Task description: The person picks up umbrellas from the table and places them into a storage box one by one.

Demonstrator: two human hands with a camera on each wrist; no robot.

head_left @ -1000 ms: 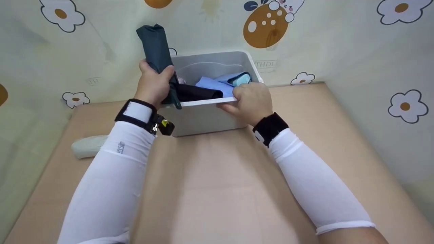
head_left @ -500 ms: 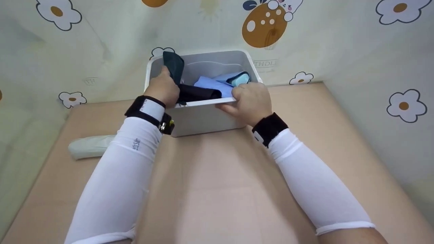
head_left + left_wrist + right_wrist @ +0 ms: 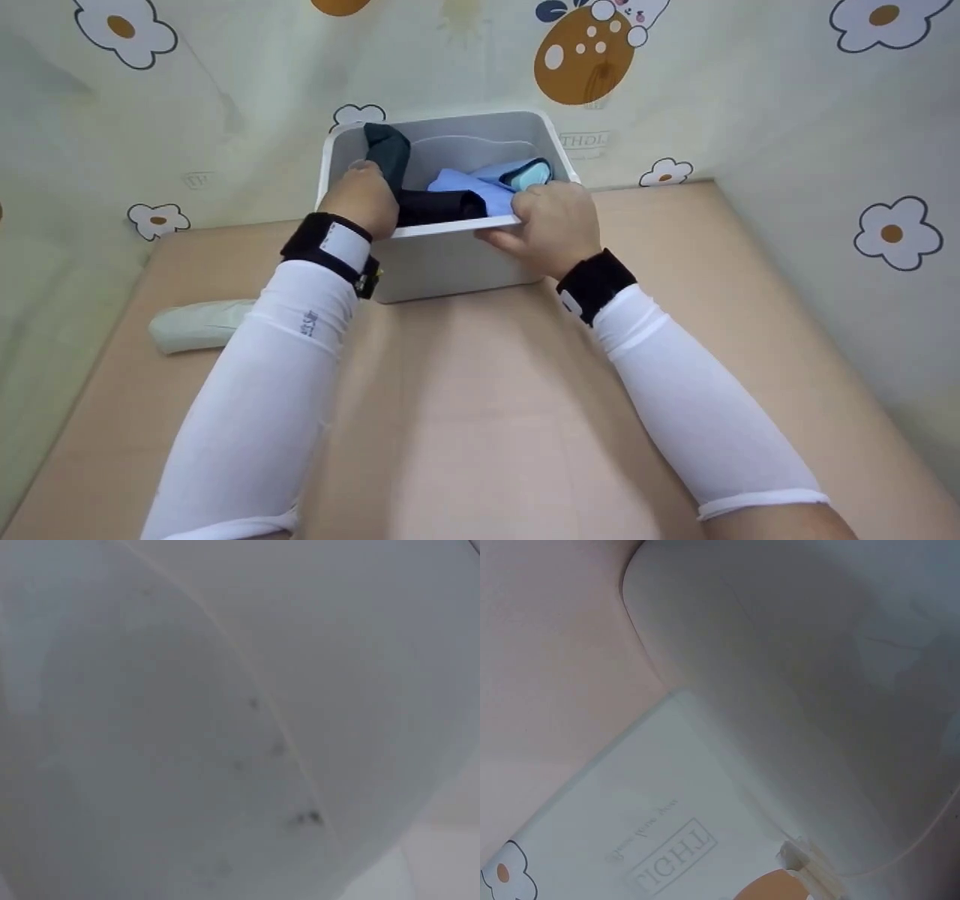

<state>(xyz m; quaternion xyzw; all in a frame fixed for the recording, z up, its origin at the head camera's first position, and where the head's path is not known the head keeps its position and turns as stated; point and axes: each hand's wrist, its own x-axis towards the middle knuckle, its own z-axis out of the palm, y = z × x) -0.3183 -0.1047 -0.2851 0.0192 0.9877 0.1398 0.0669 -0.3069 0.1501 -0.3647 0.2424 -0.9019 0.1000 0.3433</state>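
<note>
In the head view, a grey plastic bin (image 3: pixel 465 262) stands against the back wall. My left hand (image 3: pixel 364 201) reaches over its near left rim and holds a dark green folded umbrella (image 3: pixel 388 154), which leans inside the left end. The fingertips are hidden in the bin. My right hand (image 3: pixel 559 225) grips the near right rim, thumb outside and fingers over the edge. Between the hands lie a black rolled item (image 3: pixel 444 206) and a blue fabric bundle (image 3: pixel 472 187) with a light teal end. Both wrist views show mostly bin wall (image 3: pixel 150 727) close up, without fingers.
A pale green rolled item (image 3: pixel 199 326), similar in shape to the umbrella, lies on the beige tabletop (image 3: pixel 480 420) left of the bin, partly behind my left sleeve. The patterned wall covering (image 3: pixel 450 67) rises directly behind the bin.
My left hand has brought the dark green umbrella right and down, from upright above the bin's left edge to inside it. My right hand has stayed on the rim.
</note>
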